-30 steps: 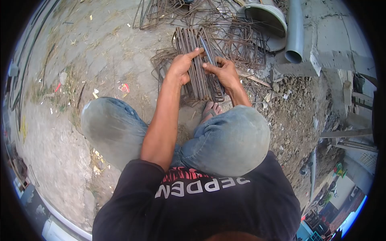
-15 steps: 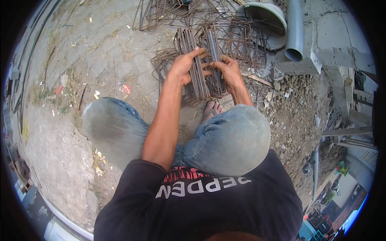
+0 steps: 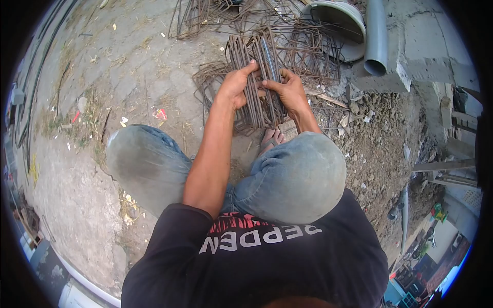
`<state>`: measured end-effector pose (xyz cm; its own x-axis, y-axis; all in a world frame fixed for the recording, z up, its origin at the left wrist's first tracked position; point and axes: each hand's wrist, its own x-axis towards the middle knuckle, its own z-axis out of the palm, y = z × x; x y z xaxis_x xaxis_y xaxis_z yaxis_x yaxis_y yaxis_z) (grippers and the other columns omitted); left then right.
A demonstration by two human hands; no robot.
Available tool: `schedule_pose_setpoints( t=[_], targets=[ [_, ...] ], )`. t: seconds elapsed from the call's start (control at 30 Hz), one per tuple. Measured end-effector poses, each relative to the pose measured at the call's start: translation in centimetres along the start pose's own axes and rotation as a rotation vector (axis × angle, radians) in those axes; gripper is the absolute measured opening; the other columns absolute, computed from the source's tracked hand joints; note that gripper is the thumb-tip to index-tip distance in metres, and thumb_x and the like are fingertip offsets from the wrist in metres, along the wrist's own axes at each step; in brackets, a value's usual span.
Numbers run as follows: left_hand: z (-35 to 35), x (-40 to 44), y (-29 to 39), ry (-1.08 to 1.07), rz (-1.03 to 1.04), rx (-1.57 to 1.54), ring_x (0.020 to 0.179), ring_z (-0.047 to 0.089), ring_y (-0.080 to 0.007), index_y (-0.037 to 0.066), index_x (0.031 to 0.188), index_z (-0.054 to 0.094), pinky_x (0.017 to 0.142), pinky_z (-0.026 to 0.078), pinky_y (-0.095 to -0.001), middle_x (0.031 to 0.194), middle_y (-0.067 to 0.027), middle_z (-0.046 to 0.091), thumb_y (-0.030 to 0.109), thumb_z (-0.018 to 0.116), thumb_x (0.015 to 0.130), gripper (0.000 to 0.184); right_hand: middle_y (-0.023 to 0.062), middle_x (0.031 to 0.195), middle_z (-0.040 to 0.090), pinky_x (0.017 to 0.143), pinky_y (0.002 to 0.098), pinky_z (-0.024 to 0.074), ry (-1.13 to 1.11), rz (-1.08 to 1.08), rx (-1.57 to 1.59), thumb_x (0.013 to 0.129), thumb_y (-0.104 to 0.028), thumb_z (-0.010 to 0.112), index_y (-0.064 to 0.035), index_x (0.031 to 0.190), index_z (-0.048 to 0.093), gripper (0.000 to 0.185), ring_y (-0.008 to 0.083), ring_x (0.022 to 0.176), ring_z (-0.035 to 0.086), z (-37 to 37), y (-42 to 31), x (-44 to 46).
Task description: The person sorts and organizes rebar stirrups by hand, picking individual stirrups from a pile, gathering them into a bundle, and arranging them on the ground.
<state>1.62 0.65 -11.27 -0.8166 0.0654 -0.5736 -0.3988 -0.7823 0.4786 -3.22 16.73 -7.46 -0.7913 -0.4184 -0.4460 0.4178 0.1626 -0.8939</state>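
Observation:
Between my hands is a bundle of rusty rectangular rebar stirrups, stood on edge in two groups with a narrow gap at the top. My left hand grips the left group, its thumb lying across the bars and its fingers mostly hidden behind them. On the other side my right hand holds the right group, with the thumb pressed on the bars near the middle. A loose heap of stirrups lies on the ground just beyond, and a few more rest to the left of the bundle.
A grey plastic pipe and a round pale basin lie at the upper right. Rubble covers the ground on the right. My sandalled foot is just below the bundle. Long black rods run along the left.
My right thumb has moved left across the bars, and the gap between the two groups of stirrups has narrowed. My left hand stays almost in place.

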Motion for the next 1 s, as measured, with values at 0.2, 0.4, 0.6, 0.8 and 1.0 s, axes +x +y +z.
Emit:
schedule_pose_setpoints(
  t=[0.2, 0.4, 0.6, 0.8, 1.0],
  targets=[
    [0.8, -0.4, 0.0, -0.027, 0.002, -0.04, 0.076, 0.066, -0.0188, 0.004, 0.11, 0.061, 0.065, 0.06, -0.0402, 0.094, -0.0055, 0.063, 0.042, 0.055, 0.104, 0.039, 0.0116, 0.093, 0.072, 0.064, 0.0285, 0.0584, 0.004, 0.044, -0.019, 0.08, -0.007, 0.084, 0.0046, 0.115, 0.063, 0.042, 0.015, 0.074, 0.07, 0.7, -0.6, -0.8],
    [0.7, -0.2, -0.4, -0.012, 0.02, -0.041, 0.085, 0.071, -0.0241, 0.0, 0.119, 0.062, 0.069, 0.061, -0.0424, 0.104, -0.0125, 0.07, 0.043, 0.053, 0.105, 0.046, 0.016, 0.099, 0.073, 0.077, 0.0327, 0.0582, -0.002, 0.006, -0.128, 0.072, -0.007, 0.088, 0.0085, 0.118, 0.06, 0.056, 0.0219, 0.085, 0.072, 0.4, 0.7, -0.1],
    [1.2, -0.1, -0.6, -0.037, 0.039, -0.038, 0.1, 0.07, -0.0242, 0.004, 0.128, 0.059, 0.083, 0.06, -0.0418, 0.113, -0.0123, 0.07, 0.047, 0.051, 0.105, 0.05, 0.0167, 0.099, 0.073, 0.079, 0.0331, 0.0573, 0.006, -0.052, -0.215, 0.071, -0.011, 0.088, 0.0089, 0.117, 0.061, 0.057, 0.0215, 0.086, 0.072, -0.2, 1.8, 0.4],
    [1.0, 0.0, -0.9, -0.169, 0.11, -0.141, 0.102, 0.07, -0.0246, 0.006, 0.129, 0.06, 0.088, 0.057, -0.0429, 0.117, -0.0117, 0.07, 0.053, 0.05, 0.103, 0.054, 0.0165, 0.097, 0.074, 0.078, 0.0327, 0.0573, 0.046, -0.101, -0.288, 0.072, -0.008, 0.083, 0.0091, 0.116, 0.062, 0.052, 0.0214, 0.085, 0.072, -0.2, 1.4, 0.3],
    [0.9, -0.5, -0.7, -0.344, 0.073, -0.167, 0.098, 0.068, -0.023, 0.005, 0.138, 0.051, 0.082, 0.057, -0.0423, 0.122, -0.0111, 0.064, 0.067, 0.046, 0.099, 0.074, 0.0161, 0.097, 0.074, 0.076, 0.0328, 0.0586, 0.05, -0.082, -0.085, 0.073, -0.004, 0.08, 0.0083, 0.115, 0.062, 0.047, 0.0217, 0.083, 0.073, -0.9, 1.1, 0.2]
  ],
)
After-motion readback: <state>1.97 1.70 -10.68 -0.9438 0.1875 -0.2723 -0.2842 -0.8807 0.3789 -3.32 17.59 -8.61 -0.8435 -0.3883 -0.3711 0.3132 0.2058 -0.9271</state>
